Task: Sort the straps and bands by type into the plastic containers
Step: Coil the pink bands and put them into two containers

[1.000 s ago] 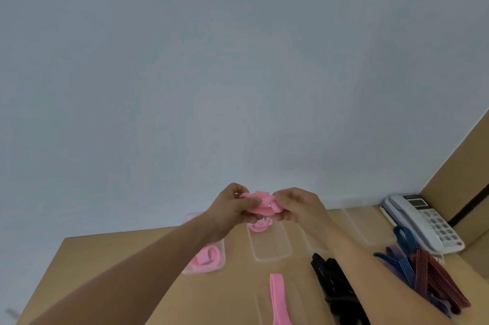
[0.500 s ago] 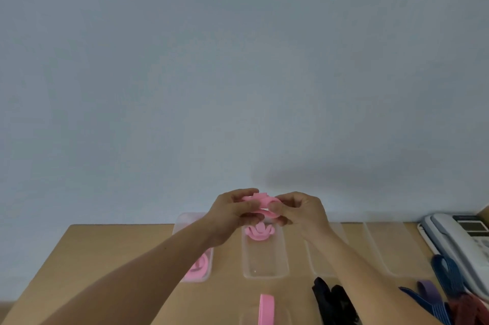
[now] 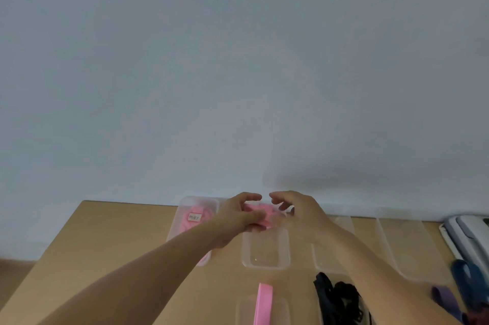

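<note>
My left hand [image 3: 238,217] grips a rolled pink band [image 3: 260,215] right over the far end of the middle clear container [image 3: 264,256]. My right hand [image 3: 296,209] is just to the right of the band with its fingers spread and nothing in them. The left container [image 3: 185,205] holds pink bands and a small label. A flat pink strap [image 3: 263,303] lies across a near container [image 3: 243,308] at the bottom edge. Black straps [image 3: 338,298] lie under my right forearm. Whether another band sits below the held one is hidden by my hands.
Two more clear containers [image 3: 344,221] [image 3: 407,242] stand to the right along the wall. Blue straps [image 3: 465,277] and a purple strap [image 3: 444,295] lie at the right edge beside a white desk phone [image 3: 465,234]. The wooden table [image 3: 111,240] meets a pale wall.
Both hands dropped from mid-air to the far end of the middle container. My right hand's fingers came off the pink band and spread apart. The view shifted left.
</note>
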A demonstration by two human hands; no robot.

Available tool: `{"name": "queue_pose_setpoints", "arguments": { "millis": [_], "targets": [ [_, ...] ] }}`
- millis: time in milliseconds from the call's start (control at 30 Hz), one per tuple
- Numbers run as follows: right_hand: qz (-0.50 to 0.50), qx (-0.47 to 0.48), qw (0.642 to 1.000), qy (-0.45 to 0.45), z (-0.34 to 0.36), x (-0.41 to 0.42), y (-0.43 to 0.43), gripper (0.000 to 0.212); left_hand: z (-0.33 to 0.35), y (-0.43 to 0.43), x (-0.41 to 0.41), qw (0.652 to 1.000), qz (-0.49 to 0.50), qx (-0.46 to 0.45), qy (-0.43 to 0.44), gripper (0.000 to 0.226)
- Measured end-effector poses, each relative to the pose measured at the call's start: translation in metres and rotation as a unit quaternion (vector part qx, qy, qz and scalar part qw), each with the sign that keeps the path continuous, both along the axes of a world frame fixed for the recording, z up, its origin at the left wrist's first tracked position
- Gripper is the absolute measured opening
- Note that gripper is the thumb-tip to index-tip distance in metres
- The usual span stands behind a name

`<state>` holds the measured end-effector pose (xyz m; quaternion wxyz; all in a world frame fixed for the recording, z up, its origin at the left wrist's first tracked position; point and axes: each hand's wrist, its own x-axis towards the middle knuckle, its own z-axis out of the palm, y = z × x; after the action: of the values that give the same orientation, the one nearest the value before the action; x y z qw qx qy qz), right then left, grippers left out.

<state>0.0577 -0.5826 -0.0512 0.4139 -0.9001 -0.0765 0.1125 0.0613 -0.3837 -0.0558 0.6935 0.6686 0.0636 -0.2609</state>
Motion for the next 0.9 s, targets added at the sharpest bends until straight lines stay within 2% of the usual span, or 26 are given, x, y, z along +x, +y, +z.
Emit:
{"name": "queue_pose_setpoints", "arguments": {
  "millis": [67, 167, 233, 300, 367, 433, 500, 567, 633, 767, 833, 900],
  "targets": [
    [0.042, -0.05, 0.998, 0.006, -0.003, -0.004, 0.004, 0.052, -0.012, 0.001, 0.0, 1.0, -0.013, 0.019, 0.008, 0.042],
    [0.066, -0.127, 0.989, -0.025, -0.011, -0.006, 0.014, 0.033, -0.026, -0.001, 0.005, 0.998, -0.045, 0.04, 0.016, 0.049],
    [0.066, -0.138, 0.988, -0.027, -0.018, -0.004, 0.019, 0.029, -0.036, -0.003, 0.009, 0.996, -0.066, 0.055, 0.024, 0.052],
    [0.059, -0.116, 0.991, -0.017, -0.026, -0.002, 0.022, 0.025, -0.041, -0.004, 0.012, 0.992, -0.08, 0.094, 0.0, 0.033],
    [0.051, -0.107, 0.993, -0.004, -0.035, 0.001, 0.023, 0.024, -0.042, -0.005, 0.014, 0.977, -0.111, 0.177, -0.039, 0.011],
    [0.048, -0.115, 0.992, 0.015, -0.043, 0.004, 0.024, 0.027, -0.045, -0.005, 0.018, 0.948, -0.166, 0.26, -0.074, 0.009],
    [0.06, -0.138, 0.988, 0.032, -0.05, 0.008, 0.024, 0.022, -0.05, -0.006, 0.024, 0.909, -0.219, 0.34, -0.102, 0.018],
    [0.073, -0.162, 0.983, 0.038, -0.054, 0.012, 0.025, 0.017, -0.054, -0.008, 0.027, 0.856, -0.276, 0.413, -0.143, 0.019],
    [0.077, -0.172, 0.981, 0.056, -0.06, 0.015, 0.024, 0.022, -0.056, -0.009, 0.027, 0.794, -0.324, 0.474, -0.2, 0.021],
    [0.104, -0.215, 0.968, 0.077, -0.063, 0.023, 0.027, 0.026, -0.062, -0.01, 0.027, 0.686, -0.359, 0.57, -0.277, 0.029],
    [0.115, -0.228, 0.963, 0.084, -0.062, 0.026, 0.029, 0.021, -0.063, -0.012, 0.026, 0.665, -0.349, 0.581, -0.313, 0.033],
    [0.12, -0.239, 0.96, 0.084, -0.062, 0.029, 0.028, 0.017, -0.064, -0.012, 0.025, 0.664, -0.336, 0.576, -0.339, 0.036]
  ]
}}
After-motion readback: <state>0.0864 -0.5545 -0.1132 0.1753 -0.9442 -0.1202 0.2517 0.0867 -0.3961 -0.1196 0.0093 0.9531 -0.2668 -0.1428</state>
